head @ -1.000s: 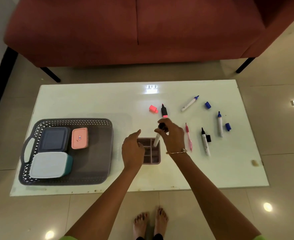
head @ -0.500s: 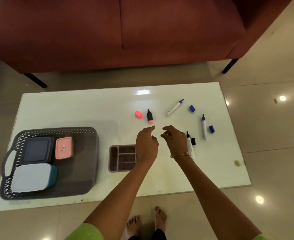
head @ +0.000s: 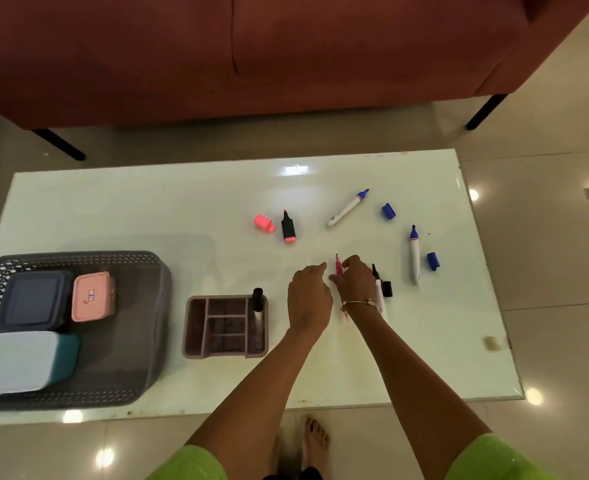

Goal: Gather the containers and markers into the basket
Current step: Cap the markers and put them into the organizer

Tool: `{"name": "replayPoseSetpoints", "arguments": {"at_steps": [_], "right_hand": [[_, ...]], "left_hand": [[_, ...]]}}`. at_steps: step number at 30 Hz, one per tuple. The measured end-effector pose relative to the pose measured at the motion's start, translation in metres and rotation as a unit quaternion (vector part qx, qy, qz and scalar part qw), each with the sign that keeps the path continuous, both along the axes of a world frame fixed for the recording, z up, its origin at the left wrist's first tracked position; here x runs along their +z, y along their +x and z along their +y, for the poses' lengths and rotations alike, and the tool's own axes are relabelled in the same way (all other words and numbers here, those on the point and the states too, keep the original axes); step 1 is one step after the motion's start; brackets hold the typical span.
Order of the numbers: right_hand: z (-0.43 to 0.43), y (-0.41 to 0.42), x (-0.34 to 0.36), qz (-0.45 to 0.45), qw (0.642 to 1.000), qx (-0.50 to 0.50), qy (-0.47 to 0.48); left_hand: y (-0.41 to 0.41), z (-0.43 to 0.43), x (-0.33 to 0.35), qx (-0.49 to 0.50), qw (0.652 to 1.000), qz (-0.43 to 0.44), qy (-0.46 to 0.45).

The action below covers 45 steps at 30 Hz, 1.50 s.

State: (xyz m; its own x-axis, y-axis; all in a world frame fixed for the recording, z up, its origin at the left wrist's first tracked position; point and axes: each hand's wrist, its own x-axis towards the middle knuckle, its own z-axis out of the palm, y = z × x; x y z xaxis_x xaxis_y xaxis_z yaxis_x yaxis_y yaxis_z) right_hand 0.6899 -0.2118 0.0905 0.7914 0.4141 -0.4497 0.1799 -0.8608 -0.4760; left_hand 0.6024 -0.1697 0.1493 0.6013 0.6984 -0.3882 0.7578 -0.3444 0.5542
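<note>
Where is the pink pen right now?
The pink pen lies on the table right of centre, at the right hand, with the black marker just to its right.

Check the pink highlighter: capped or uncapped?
Uncapped. The pink highlighter lies with its tip bare; its pink cap sits apart, just left of it.

Black-capped marker [head: 258, 306], a second ago in right hand [head: 355, 280] above organizer [head: 225, 326], now stands in organizer's right slot. Both hands now right of organizer; right hand fingers close on pink pen [head: 337, 266]; left hand [head: 308, 296] beside it.
</note>
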Motion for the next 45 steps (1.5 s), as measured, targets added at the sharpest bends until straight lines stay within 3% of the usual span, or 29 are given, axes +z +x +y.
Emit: {"name": "replayPoseSetpoints", "arguments": {"at_steps": [3,8,13,16,21,27,37,41,45], "right_hand": [[0.000,-0.002,0.002,-0.010,1.000,-0.014,0.011],[-0.004,-0.016,0.057,0.002,0.984,-0.073,0.160],[-0.001,-0.066,0.116,0.029,0.956,-0.058,0.287],[0.005,-0.098,0.125,0.022,0.947,0.002,0.319],[0.016,-0.130,0.114,-0.012,0.970,0.119,0.210],[0.020,-0.140,0.098,-0.003,0.981,0.158,0.117],[0.034,-0.080,0.110,-0.033,0.987,0.093,0.129],[0.065,-0.043,0.099,-0.052,0.987,0.065,0.140],[0.102,-0.022,0.061,-0.021,0.995,0.038,0.088]], "left_hand": [[-0.002,0.000,0.003,-0.007,1.000,-0.004,0.005],[-0.006,0.023,0.042,-0.009,0.997,-0.067,0.026],[-0.034,0.065,0.083,0.005,0.991,-0.095,0.096],[-0.063,0.086,0.094,0.032,0.991,-0.077,0.103],[-0.103,0.103,0.096,0.057,0.990,-0.062,0.110],[-0.117,0.103,0.093,0.054,0.990,-0.072,0.107],[-0.067,0.111,0.089,0.004,0.992,-0.063,0.113],[-0.043,0.139,0.056,-0.040,0.990,-0.040,0.129],[-0.020,0.168,0.007,-0.078,0.990,-0.015,0.121]]}}
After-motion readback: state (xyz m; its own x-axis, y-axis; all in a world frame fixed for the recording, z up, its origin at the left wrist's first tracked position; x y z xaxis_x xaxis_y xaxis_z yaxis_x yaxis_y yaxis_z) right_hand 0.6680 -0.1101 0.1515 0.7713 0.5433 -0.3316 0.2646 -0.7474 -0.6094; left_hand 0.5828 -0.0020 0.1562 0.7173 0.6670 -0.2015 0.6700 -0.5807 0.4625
